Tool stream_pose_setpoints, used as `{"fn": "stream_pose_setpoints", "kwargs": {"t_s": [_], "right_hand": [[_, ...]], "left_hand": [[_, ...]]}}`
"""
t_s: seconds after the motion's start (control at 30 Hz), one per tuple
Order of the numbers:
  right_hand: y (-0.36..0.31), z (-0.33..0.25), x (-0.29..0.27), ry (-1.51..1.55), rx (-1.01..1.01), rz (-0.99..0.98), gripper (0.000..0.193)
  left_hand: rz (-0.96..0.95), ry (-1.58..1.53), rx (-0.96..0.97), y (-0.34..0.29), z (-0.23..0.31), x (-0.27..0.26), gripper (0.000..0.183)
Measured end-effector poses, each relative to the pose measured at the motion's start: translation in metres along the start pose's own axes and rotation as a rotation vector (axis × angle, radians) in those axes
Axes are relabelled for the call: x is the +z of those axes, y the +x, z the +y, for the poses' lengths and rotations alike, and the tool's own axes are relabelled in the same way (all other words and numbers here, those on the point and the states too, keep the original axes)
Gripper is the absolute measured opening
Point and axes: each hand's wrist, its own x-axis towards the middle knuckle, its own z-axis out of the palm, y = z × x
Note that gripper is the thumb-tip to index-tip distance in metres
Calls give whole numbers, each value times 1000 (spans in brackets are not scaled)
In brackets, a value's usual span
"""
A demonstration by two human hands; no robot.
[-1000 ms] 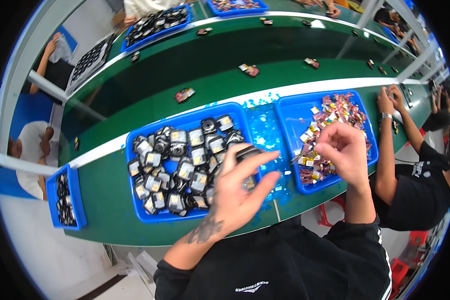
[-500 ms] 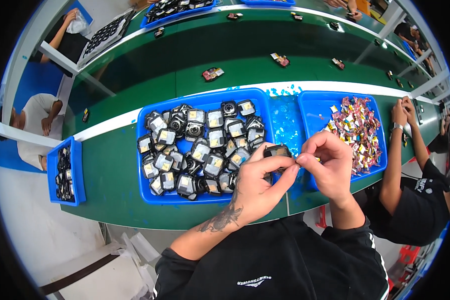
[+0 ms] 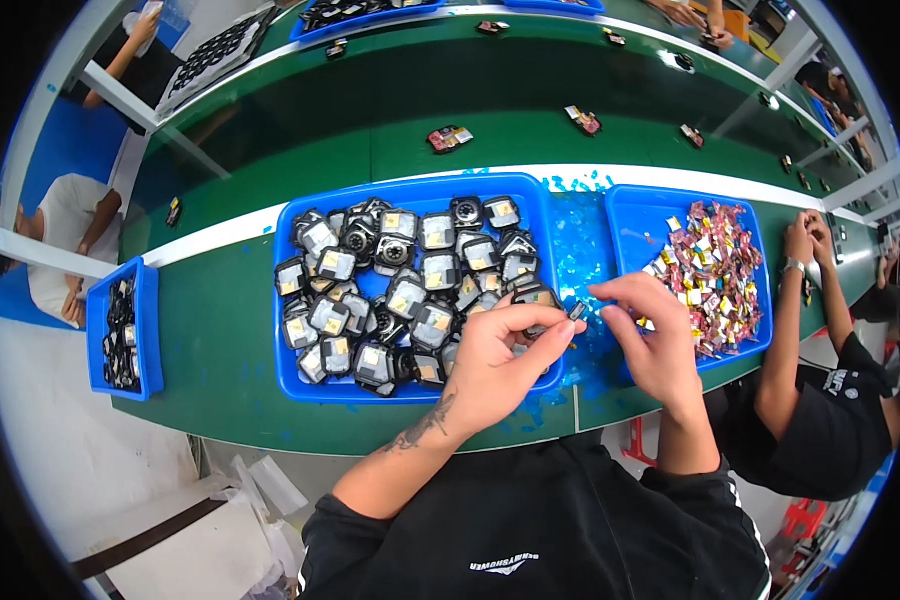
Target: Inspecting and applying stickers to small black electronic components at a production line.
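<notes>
My left hand is closed around a black smartwatch-like case above the right side of a blue tray. At the tips of its thumb and forefinger shows a small dark piece; whether it is attached to the case, I cannot tell. My right hand hovers just to the right, thumb and forefinger apart, with nothing visible between them. Similar black cases with clear-looking backs fill the tray. Beside my right hand, a second blue tray holds a heap of small reddish parts with yellow and white pieces.
Blue scraps litter the green bench between the trays. Beyond a white rail, several assemblies lie on a green belt. A small blue bin stands at left. A co-worker's hands are at right.
My right fingers have parted and drawn back from the piece at my left fingertips. The left hand has shifted slightly left and tilted the case. Assemblies on the belt appear farther right.
</notes>
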Motion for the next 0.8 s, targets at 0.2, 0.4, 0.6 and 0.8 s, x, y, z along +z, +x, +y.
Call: {"fn": "stream_pose_setpoints", "kwargs": {"t_s": [0.2, 0.4, 0.6, 0.8], "right_hand": [[0, 7, 13, 743, -2, -88, 14], [-6, 0, 20, 807, 51, 3, 14], [4, 16, 11, -100, -101, 124, 11], [-1, 4, 11, 140, 5, 140, 21]], "left_hand": [[-164, -195, -185, -3, 1, 1, 17], [-112, -218, -128, -6, 3, 4, 17], [-2, -230, -98, -5, 4, 5, 16], [18, -174, -81, -6, 1, 6, 17]]}}
